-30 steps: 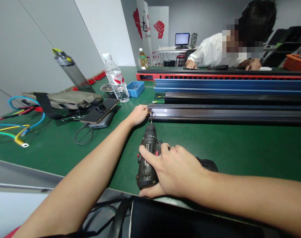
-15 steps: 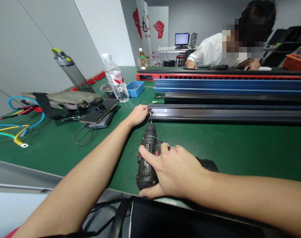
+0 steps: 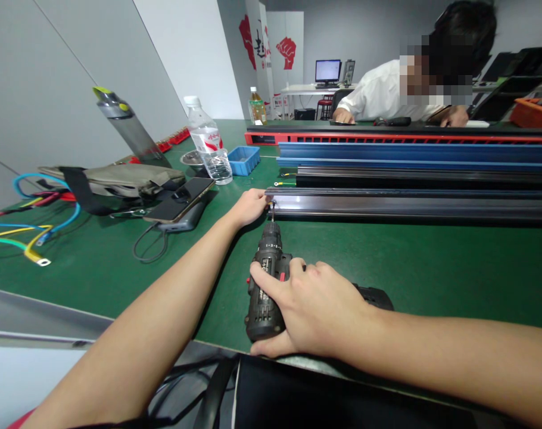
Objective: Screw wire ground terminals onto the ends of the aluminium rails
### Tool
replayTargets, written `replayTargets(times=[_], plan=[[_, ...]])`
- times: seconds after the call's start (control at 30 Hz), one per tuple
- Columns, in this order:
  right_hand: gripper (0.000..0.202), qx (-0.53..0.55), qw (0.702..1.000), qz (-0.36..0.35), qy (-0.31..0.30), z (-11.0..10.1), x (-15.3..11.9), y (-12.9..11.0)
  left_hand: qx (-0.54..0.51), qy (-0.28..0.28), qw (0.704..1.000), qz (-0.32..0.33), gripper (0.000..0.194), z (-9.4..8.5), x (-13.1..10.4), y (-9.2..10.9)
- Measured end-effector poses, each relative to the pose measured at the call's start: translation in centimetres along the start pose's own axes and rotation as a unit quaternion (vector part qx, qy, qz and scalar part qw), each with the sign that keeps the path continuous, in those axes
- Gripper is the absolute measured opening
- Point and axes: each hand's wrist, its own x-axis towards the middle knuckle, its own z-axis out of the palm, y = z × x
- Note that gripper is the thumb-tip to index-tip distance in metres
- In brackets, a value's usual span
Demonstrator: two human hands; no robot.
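My right hand [image 3: 315,304] is wrapped round a black cordless drill [image 3: 266,292], which lies on its side over the green table [image 3: 432,268]. The drill points away from me, its bit meeting the left end of a dark metal profile [image 3: 387,205]. At that same end, my left hand [image 3: 252,207] grips the profile, with its fingertips partly hidden behind it. Something small and yellowish shows between fingers and bit, too small to make out.
Behind lie another dark profile [image 3: 423,177], a blue one [image 3: 387,154] and a red rail [image 3: 364,138]. Leftward are a water bottle [image 3: 211,146], blue tray [image 3: 244,161], phone [image 3: 181,199], bag [image 3: 114,179] and cables [image 3: 27,253]. A person [image 3: 382,89] leans over the far side.
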Motion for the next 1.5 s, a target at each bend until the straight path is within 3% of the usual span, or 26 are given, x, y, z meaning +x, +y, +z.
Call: replayTargets(times=[0.7, 1.13, 1.5], plan=[[0.105, -0.005, 0.999, -0.006, 0.038, 0.26, -0.08, 0.02, 0.009, 0.002, 1.000, -0.002, 0.054, 0.14, 0.14, -0.42], [0.106, -0.004, 1.000, -0.002, -0.005, -0.08, -0.05, 0.00, 0.009, -0.001, 1.000, -0.006, 0.056, 0.01, 0.00, -0.12], [0.105, 0.003, 1.000, -0.002, 0.000, -0.09, 0.04, 0.00, 0.001, 0.001, 1.000, -0.011, 0.052, 0.00, 0.06, -0.18]])
